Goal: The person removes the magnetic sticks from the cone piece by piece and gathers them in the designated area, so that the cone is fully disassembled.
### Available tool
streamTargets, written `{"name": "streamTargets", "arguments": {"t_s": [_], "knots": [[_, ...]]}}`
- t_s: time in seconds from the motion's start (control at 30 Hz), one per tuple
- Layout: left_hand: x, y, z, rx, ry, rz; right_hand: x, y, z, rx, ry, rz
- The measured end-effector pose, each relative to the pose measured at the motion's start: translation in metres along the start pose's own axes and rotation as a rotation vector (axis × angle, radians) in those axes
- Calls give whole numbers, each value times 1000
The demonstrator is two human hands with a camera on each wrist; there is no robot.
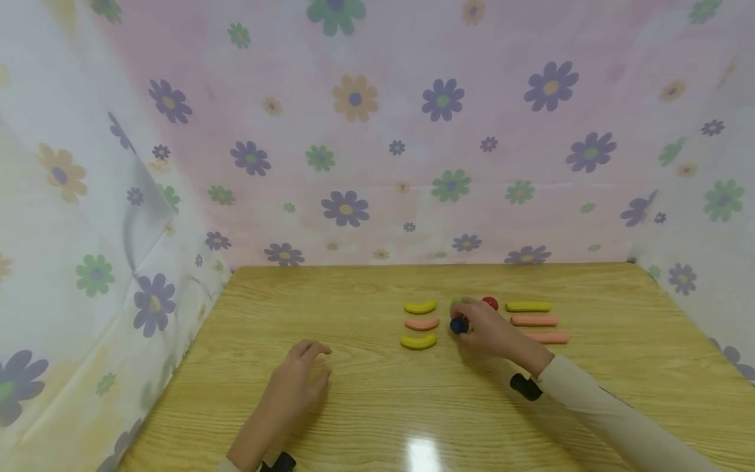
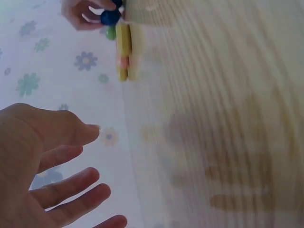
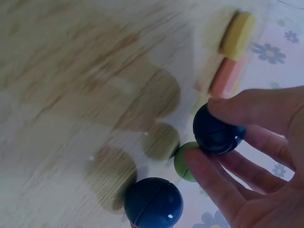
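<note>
My right hand [image 1: 485,331] pinches a dark blue ball [image 3: 218,129] between thumb and fingers. In the right wrist view, a green ball [image 3: 184,161] shows just behind a fingertip, and a second dark blue ball [image 3: 153,203] rests on the table. A red ball [image 1: 489,303] lies behind the right hand in the head view. To that hand's left are two curved yellow pieces [image 1: 419,342] with a curved pink piece [image 1: 421,324] between them. My left hand [image 1: 291,383] hovers over the left part of the table, fingers relaxed and holding nothing.
Right of the balls, a straight yellow stick [image 1: 528,306] and two straight pink sticks [image 1: 533,320] lie in a column; the right hand partly covers the front one. The wooden table [image 1: 366,406] meets flowered cloth [image 1: 389,164] at the back and both sides.
</note>
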State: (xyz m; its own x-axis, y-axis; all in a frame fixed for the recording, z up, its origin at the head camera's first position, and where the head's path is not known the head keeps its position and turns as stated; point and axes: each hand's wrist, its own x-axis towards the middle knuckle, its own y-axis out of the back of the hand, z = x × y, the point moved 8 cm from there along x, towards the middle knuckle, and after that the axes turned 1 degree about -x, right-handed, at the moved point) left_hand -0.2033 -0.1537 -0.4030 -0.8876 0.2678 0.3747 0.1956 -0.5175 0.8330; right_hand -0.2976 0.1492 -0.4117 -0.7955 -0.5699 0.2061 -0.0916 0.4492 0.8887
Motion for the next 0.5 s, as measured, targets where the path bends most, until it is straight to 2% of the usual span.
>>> {"name": "streamTargets", "arguments": {"t_s": [0.13, 0.23, 0.5], "knots": [[6, 15, -15, 65, -24, 91, 0, -3, 2, -132, -18, -17], [9, 24, -28, 90, -20, 142, 0, -4, 1, -170, -11, -16], [10, 35, -61, 137, 35, 165, 4, -4, 3, -155, -18, 4]]}}
